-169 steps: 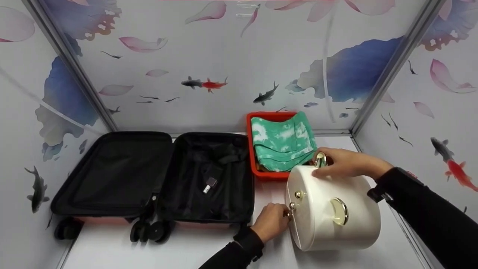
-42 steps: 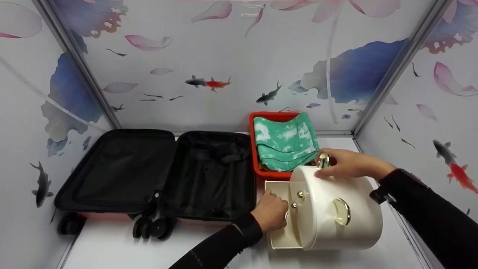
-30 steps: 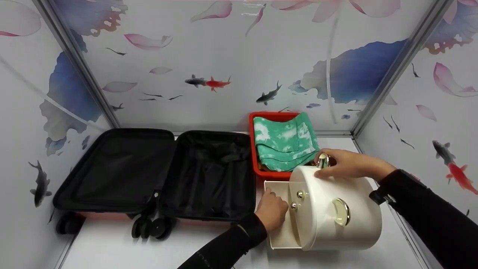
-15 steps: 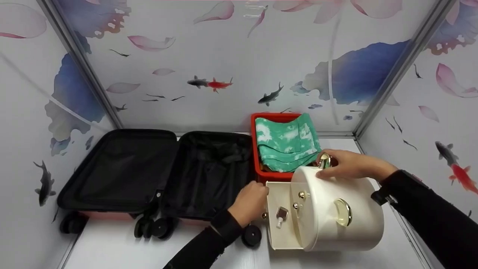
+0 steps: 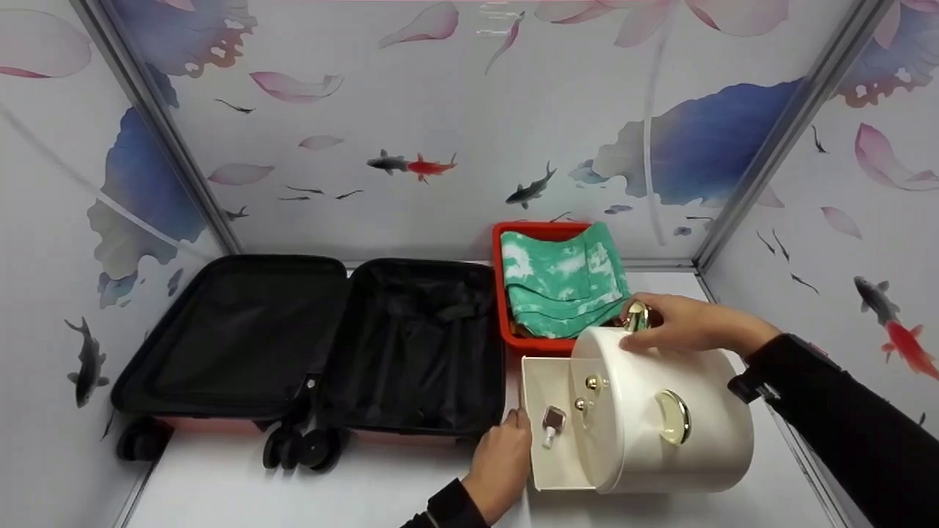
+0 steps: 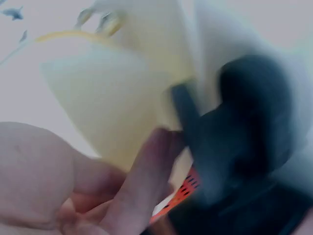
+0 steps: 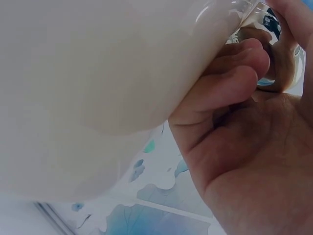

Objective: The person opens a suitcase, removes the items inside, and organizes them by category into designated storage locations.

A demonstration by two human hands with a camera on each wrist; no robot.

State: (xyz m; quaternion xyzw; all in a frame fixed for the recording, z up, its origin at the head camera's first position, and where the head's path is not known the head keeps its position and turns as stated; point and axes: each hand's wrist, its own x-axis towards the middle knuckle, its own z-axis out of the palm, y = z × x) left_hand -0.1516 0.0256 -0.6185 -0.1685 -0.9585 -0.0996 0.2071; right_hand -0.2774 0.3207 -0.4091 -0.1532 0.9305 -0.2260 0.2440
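A cream cosmetic storage box [image 5: 682, 418] with gold fittings lies on its side at the right of the head view. Its drawer [image 5: 561, 469] is pulled out to the left. Inside the drawer lies a small dark bottle with a white cap, apparently nail polish [image 5: 554, 419]. My left hand [image 5: 499, 462] touches the drawer's outer front; its fingers hide the knob there. The left wrist view is blurred, with bent fingers [image 6: 142, 176] close to the cream drawer. My right hand [image 5: 682, 323] grips the gold handle [image 7: 293, 68] on the box's far side.
An opened suitcase [image 5: 418, 352] with black lining lies flat at the left, its wheels [image 5: 315, 449] towards me. Behind the storage box stands a red basket [image 5: 506, 334] with folded green-and-white cloth [image 5: 561, 282] in it. Printed wall panels [image 5: 455, 88] close in the table [image 5: 293, 499].
The bottle, earlier in the suitcase, now lies in the drawer, which was pulled out meanwhile. My left hand has come out of the drawer and slid down its front. My right hand stays put.
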